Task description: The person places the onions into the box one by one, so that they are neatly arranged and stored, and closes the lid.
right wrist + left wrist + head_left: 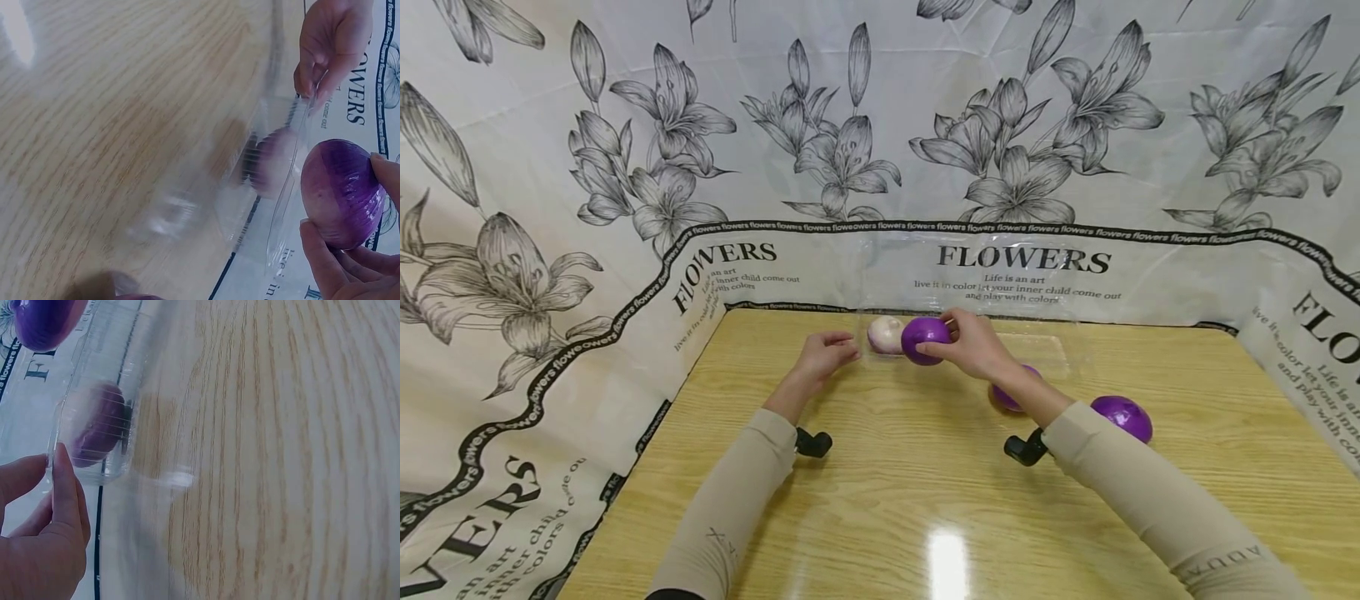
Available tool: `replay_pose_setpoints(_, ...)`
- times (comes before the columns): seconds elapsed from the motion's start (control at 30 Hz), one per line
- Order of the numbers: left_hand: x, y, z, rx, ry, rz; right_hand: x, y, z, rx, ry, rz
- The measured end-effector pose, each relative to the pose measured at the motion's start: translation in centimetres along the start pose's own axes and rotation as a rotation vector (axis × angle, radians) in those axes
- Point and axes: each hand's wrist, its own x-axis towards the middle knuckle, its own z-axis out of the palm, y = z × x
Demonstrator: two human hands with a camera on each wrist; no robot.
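Observation:
A clear plastic box [1063, 357] with its lid raised stands at the back of the table. My left hand [823, 360] is at its left end, pinching the thin plastic edge [54, 434] between thumb and fingers. One red onion [885, 335], pale on one side, lies inside that left end; it shows through the plastic wall in both wrist views. Just right of it my right hand [976, 348] grips a second red onion [922, 340] over the box, thumb on one side and fingers on the other. In the right wrist view this onion [344, 194] is half pale, half glossy purple.
Another red onion [1006, 397] sits on the wooden table [880, 500], partly behind my right wrist. A further one [1122, 418] lies farther right, beside the forearm. Behind the box hangs a white flower-printed cloth [820, 267]. Black camera mounts [1026, 450] stick out at the wrists.

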Motion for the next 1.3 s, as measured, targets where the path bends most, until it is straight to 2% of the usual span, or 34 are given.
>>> replay_pose_setpoints(0.4,0.2,0.0,-0.2,0.011,-0.006,-0.009,1.9,0.9,0.3,-0.038,0.029,0.041)
replay_pose_setpoints(0.6,0.0,0.0,-0.1,0.008,-0.003,-0.003,2.8,1.4,0.5,-0.033,0.012,0.056)
replay_pose_setpoints(1.3,0.0,-0.1,-0.1,0.016,-0.004,0.007,5.0,3.3,2.5,-0.129,0.066,0.047)
